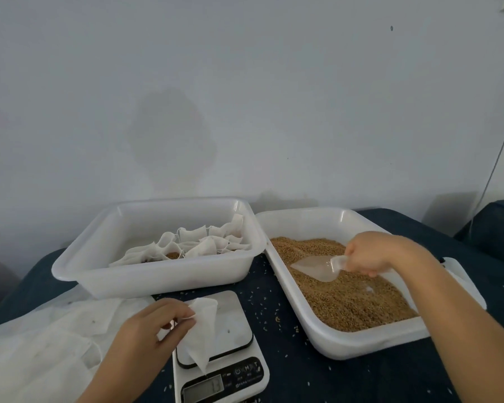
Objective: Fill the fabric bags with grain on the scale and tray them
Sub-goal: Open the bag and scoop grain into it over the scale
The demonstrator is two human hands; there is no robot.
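Pinching an empty fabric bag [205,330] over the scale [216,344], the left hand [146,338] readies its mouth; the right hand's [370,254] grip wraps the scoop [317,267] in the grain [346,298].

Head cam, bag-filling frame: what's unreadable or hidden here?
- Scale display: bottom edge of the head view crops it, digits blurred.
- Scoop handle: wrapped by the right hand; whether it holds grain is unclear.
- Empty bag mouth: the left hand pinches it and covers part, so open or closed is unclear.
- Filled bags count: overlapping in the tray.
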